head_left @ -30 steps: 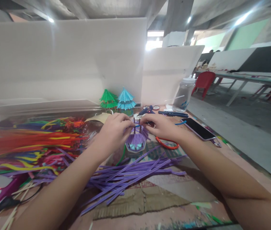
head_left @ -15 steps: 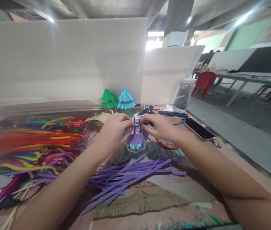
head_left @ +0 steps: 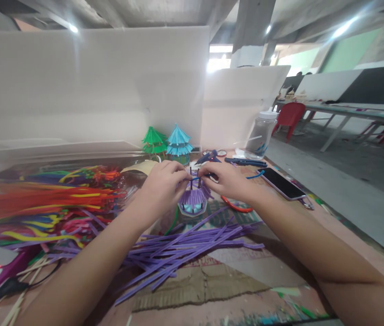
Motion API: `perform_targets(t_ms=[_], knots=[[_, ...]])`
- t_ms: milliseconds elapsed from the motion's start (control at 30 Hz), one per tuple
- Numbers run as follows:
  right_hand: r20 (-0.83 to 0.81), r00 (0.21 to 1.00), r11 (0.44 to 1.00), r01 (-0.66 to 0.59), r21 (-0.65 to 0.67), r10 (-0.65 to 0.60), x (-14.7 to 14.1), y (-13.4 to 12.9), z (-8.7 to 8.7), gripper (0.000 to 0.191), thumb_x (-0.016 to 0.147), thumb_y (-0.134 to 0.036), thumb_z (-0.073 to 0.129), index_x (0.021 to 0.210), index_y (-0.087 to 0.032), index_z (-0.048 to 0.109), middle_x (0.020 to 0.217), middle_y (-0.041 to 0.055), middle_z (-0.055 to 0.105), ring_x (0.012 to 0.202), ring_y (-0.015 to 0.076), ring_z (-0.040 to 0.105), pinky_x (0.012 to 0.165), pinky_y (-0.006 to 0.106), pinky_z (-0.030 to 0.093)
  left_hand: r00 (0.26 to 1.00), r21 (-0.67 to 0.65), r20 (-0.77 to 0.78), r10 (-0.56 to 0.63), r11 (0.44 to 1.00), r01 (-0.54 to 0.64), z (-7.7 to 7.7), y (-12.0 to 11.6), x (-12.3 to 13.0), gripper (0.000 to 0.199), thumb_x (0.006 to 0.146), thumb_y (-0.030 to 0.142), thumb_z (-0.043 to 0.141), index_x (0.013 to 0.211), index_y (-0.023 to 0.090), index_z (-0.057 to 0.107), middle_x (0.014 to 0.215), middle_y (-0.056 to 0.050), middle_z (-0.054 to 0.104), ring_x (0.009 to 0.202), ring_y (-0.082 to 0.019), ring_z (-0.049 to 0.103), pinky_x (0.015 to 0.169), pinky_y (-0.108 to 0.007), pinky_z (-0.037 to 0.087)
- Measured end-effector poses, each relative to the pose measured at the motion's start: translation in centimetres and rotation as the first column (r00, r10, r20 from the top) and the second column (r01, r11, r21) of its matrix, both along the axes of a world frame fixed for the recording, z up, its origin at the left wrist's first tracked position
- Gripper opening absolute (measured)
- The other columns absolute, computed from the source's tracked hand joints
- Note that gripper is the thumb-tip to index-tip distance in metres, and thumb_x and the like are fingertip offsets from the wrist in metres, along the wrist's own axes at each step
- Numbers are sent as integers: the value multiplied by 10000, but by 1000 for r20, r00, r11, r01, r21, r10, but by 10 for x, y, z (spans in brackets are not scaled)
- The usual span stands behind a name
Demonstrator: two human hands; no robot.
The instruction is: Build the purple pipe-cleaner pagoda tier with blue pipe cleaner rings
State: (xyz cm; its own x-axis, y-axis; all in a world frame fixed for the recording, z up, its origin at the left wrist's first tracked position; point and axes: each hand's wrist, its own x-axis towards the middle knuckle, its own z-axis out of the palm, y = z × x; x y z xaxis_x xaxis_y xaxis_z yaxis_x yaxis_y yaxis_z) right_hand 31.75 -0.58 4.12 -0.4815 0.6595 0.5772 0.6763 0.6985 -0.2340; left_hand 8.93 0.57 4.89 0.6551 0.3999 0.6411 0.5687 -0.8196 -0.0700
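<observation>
A small model pavilion (head_left: 192, 197) with a purple fringed roof stands on the table in front of me, dark upright posts rising from its top. My left hand (head_left: 167, 182) pinches a blue pipe cleaner (head_left: 195, 178) at the left of these posts. From the other side, my right hand (head_left: 224, 179) has its fingers closed on the same blue strand, whose far end seems to stick out to the right behind the wrist. Fingertips partly hide the posts. Many loose purple pipe cleaners (head_left: 192, 244) lie across the cardboard between my forearms.
Green (head_left: 153, 141) and light blue (head_left: 178, 141) finished pavilions stand behind. A glue gun (head_left: 208, 156), a dark blue cutter (head_left: 246, 161), a phone (head_left: 282, 183) and a clear bottle (head_left: 260, 136) lie or stand at right. Colourful pipe cleaners (head_left: 49, 199) fill the left side.
</observation>
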Motion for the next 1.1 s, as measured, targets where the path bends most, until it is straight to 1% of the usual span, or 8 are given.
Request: perform_targets(t_ms=[200, 367, 633, 800, 933, 1100], knots=[[12, 1000, 1000, 6, -21, -6, 0, 0, 1, 158, 872, -128, 555, 960, -180, 677, 927, 59, 730, 818, 180, 644, 741, 275, 447, 1000, -4, 1, -1, 1000, 1, -1, 0, 0, 128, 937, 197, 606, 939, 187, 733, 977, -66, 704, 924, -233, 598, 817, -375, 454], [24, 1000, 1000, 18, -4, -18, 0, 0, 1, 156, 875, -124, 560, 960, -182, 678, 927, 55, 733, 823, 179, 649, 746, 273, 443, 1000, -2, -4, -5, 1000, 5, 0, 0, 0, 126, 937, 198, 608, 940, 183, 733, 975, -70, 704, 924, -234, 598, 820, -375, 451], [30, 999, 999, 40, -22, -40, -1, -1, 1, 164, 873, -133, 560, 977, -182, 677, 937, 54, 733, 828, 180, 647, 745, 271, 437, 1000, 2, -4, -10, 1000, 10, 0, 0, 0, 113, 929, 186, 616, 933, 178, 728, 968, -71, 703, 916, -235, 596, 813, -373, 452], [34, 997, 998, 65, -13, -65, -2, -2, 1, 152, 877, -144, 560, 974, -174, 674, 934, 59, 726, 834, 176, 639, 745, 260, 428, 1000, -7, -6, -5, 1000, 5, 0, 0, 0, 122, 941, 208, 606, 933, 180, 725, 975, -69, 699, 926, -238, 596, 819, -381, 452], [48, 995, 996, 91, -5, -91, -4, -3, 1, 133, 874, -142, 567, 949, -180, 671, 894, 46, 721, 792, 163, 619, 715, 247, 407, 1000, -14, -19, 7, 1000, -7, 0, -1, -1, 121, 942, 213, 606, 935, 179, 722, 978, -69, 696, 934, -240, 595, 821, -384, 451], [44, 995, 996, 93, -5, -93, -4, -3, 1, 120, 873, -145, 564, 932, -186, 660, 885, 39, 714, 777, 158, 602, 707, 244, 393, 1000, -19, -14, 4, 1000, -4, 1, -2, -1, 113, 937, 206, 609, 933, 181, 719, 982, -69, 694, 939, -238, 596, 829, -382, 454]])
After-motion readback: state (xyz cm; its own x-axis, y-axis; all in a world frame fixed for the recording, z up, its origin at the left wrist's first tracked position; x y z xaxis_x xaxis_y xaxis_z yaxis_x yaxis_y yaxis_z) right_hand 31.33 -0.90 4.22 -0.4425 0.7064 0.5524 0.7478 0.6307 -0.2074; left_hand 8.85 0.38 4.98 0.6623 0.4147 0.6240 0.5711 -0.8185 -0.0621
